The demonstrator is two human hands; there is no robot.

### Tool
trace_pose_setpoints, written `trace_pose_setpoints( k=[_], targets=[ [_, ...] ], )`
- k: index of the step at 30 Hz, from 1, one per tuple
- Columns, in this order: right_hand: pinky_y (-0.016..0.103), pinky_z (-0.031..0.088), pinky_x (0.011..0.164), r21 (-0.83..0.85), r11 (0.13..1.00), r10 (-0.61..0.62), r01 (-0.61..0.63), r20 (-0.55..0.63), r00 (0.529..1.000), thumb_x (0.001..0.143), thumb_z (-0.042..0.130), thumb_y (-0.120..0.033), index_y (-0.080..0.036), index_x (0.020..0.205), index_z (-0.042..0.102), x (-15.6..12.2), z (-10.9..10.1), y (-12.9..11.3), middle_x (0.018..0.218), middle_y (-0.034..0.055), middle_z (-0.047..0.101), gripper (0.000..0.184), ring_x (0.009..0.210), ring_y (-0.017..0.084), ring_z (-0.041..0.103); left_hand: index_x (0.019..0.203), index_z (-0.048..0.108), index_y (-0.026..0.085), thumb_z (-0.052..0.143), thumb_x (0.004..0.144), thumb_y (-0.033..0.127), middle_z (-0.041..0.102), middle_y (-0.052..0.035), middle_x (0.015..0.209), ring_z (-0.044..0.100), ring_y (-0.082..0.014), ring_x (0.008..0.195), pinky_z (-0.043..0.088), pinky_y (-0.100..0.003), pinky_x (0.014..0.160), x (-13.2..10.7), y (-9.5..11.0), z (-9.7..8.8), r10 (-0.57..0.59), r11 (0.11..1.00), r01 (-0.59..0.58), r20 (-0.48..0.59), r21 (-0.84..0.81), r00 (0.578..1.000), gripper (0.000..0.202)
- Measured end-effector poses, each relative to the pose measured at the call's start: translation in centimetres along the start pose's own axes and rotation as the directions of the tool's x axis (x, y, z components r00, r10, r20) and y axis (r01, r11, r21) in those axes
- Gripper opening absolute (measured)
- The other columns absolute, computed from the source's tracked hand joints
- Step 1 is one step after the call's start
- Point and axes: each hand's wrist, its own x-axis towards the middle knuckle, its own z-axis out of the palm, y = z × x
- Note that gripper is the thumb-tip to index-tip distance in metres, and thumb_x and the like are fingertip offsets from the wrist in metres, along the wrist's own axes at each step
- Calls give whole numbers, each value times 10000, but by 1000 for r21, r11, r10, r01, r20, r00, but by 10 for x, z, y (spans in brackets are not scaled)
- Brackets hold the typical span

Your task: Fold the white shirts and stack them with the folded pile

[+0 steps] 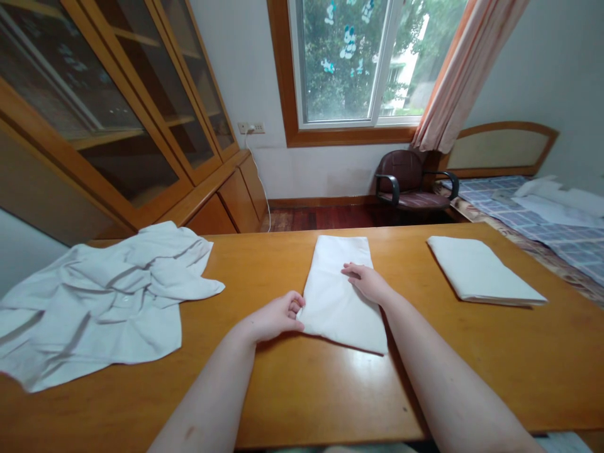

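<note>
A folded white cloth (337,296) lies in the middle of the wooden table (292,384). My left hand (278,316) pinches the cloth's near left edge, fingers curled closed on it. On top of the cloth rests my right hand (367,281), fingers stretched flat and pressing down near its right side.
A crumpled white shirt (99,302) is spread over the table's left part. Another folded white cloth (481,270) lies at the right. Beyond the table stand a dark armchair (410,182), a bed (547,220) at the right and a glass-front cabinet (117,113) at the left.
</note>
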Motion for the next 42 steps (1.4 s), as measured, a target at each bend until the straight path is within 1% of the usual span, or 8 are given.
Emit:
trace_pose_setpoints(
  k=[6, 10, 22, 28, 32, 34, 37, 42],
  targets=[
    [354, 270, 1094, 35, 999, -8, 8, -10, 1000, 776, 511, -121, -214, 1093, 646, 2, 1, 5, 1311, 34, 538, 356, 1278, 171, 411, 1079, 453, 189, 667, 574, 203, 586, 38, 767, 539, -125, 651, 369, -222, 552, 4, -6, -2, -87, 983, 89, -25, 159, 996, 549],
    [354, 272, 1093, 40, 999, 4, -3, -13, 1000, 785, 511, -145, -221, 1086, 647, 1, 2, 4, 1309, 30, 540, 339, 1276, 170, 413, 1359, 274, 160, 686, 609, 221, 600, 23, 801, 555, -127, 673, 395, -233, 599, 9, -8, -2, -56, 998, 57, -38, 33, 998, 858],
    [361, 298, 1072, 70, 997, 17, -14, -40, 999, 767, 603, -224, -224, 1053, 670, 1, 4, 6, 1287, 48, 560, 294, 1257, 202, 437, 1336, 368, 133, 611, 734, 254, 601, -17, 796, 577, -135, 660, 445, -254, 607, 32, -15, 16, 52, 987, -101, -336, -129, 941, 661],
    [381, 281, 1082, 39, 999, -32, 33, -16, 999, 782, 578, -179, -230, 1089, 657, 1, 3, 6, 1316, 55, 533, 321, 1283, 201, 405, 1205, 549, 179, 528, 751, 164, 608, -83, 1082, 606, -151, 786, 495, -325, 778, 45, -17, 19, 256, 959, -153, -494, 239, 831, 455],
    [404, 259, 1092, 27, 997, -69, 69, 0, 998, 778, 580, -161, -224, 1099, 656, 1, 4, 1, 1307, 74, 538, 335, 1272, 206, 420, 1116, 623, 187, 495, 797, 200, 554, -101, 1247, 505, -240, 1132, 375, -424, 1003, 33, -6, 21, 537, 738, -141, -447, 660, 716, 344],
    [407, 258, 1093, 47, 994, -101, 100, 25, 995, 774, 585, -159, -228, 1100, 656, 0, 5, -2, 1303, 73, 542, 340, 1268, 207, 426, 1161, 604, 214, 477, 833, 254, 524, -77, 1310, 445, -235, 1217, 316, -429, 1055, 25, 0, 23, 603, 625, -229, -274, 746, 749, 354],
    [410, 257, 1093, 92, 985, -152, 147, 54, 987, 775, 589, -162, -245, 1096, 656, -1, 8, -6, 1299, 58, 548, 339, 1264, 202, 430, 1278, 520, 253, 485, 846, 351, 426, -49, 1413, 297, -238, 1339, 203, -453, 1111, 20, 3, 27, 513, 562, -299, -41, 771, 858, 445],
    [403, 281, 1077, 122, 980, -165, 159, 36, 986, 763, 598, -171, -243, 1069, 666, -2, 11, -7, 1274, 54, 569, 322, 1249, 202, 447, 1424, 281, 313, 454, 851, 421, 180, -7, 1521, 66, -231, 1405, 64, -519, 1115, 28, -1, 30, 294, 593, -204, 26, 779, 955, 608]
  ],
)
